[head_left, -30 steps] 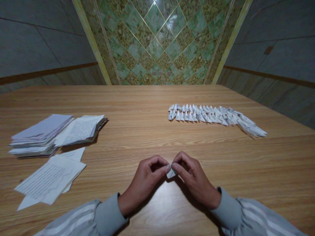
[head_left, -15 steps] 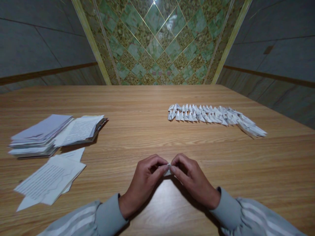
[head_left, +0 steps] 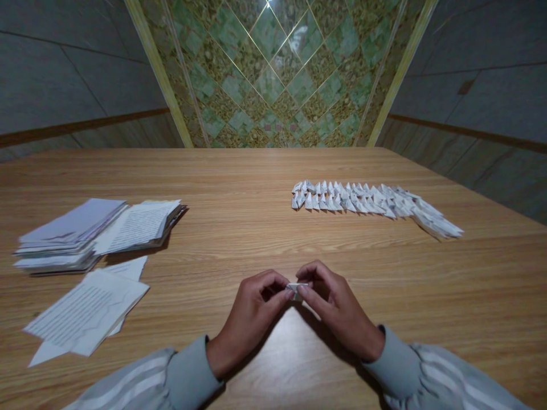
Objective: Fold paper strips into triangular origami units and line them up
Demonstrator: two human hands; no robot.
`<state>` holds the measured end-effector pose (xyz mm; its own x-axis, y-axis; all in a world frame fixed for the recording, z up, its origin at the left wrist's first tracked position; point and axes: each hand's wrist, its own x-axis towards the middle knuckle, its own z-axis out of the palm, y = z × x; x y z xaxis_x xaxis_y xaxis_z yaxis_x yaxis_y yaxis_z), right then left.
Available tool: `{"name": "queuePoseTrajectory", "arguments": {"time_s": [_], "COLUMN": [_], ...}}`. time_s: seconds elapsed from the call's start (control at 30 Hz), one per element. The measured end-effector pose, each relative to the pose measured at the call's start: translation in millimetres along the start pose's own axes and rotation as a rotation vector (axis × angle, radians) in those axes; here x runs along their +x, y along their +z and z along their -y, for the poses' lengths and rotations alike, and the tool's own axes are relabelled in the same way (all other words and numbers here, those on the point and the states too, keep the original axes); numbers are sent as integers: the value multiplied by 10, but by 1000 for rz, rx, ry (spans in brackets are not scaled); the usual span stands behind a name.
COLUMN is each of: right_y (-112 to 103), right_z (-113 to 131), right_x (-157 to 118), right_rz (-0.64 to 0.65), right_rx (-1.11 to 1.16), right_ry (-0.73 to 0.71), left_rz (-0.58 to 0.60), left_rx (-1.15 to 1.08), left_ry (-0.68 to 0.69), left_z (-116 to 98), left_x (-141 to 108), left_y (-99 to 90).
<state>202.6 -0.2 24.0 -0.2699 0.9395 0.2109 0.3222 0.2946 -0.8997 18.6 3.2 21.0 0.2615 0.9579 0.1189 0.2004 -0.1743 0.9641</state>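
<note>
A small folded piece of paper (head_left: 296, 289), pale with grey marks, is pinched between my two hands just above the table's near middle. My left hand (head_left: 255, 306) grips its left end between thumb and fingertips. On the other side, my right hand (head_left: 334, 307) holds its right part, with the thumb on the near face and the fingers behind. The thumbs sit close together and cover part of the paper.
Stacks of paper (head_left: 72, 222) and printed sheets (head_left: 139, 226) lie at the left. Nearer are several loose sheets (head_left: 88, 310). Two rows of folded paper pieces (head_left: 342, 199) stretch across the far right of the wooden table (head_left: 222, 228).
My right hand has shifted slightly, its fingers lifting and spreading a little from the left hand's. More of the folded paper's upper edge shows between the hands.
</note>
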Motion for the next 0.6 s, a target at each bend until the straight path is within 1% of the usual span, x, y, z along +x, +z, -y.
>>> {"name": "queuePoseTrajectory", "arguments": {"time_s": [0.1,0.23,0.33,0.47,0.53,0.6], "right_y": [-3,5,11,6,-4,-14], "right_z": [9,-22,-36,-30,-35,-51], "right_x": [4,9,10,14,20,29], "right_rz": [10,1,-9,-27,-45,-89], "right_rx": [-114,-111,-48,88,155,206], "right_ry": [-79,-50,-10,47,64,73], "left_rz": [45,24,9,-12,-45,-101], "left_rx": [122,145,120,55,7,-71], "left_ry": [60,99,101,66,39,-15], "left_z": [29,46,23,-29,-40,-29], "left_x": [-14,-12,-13,-9,3,20], "left_y": [1,-11,-20,-24,-27,-26]}}
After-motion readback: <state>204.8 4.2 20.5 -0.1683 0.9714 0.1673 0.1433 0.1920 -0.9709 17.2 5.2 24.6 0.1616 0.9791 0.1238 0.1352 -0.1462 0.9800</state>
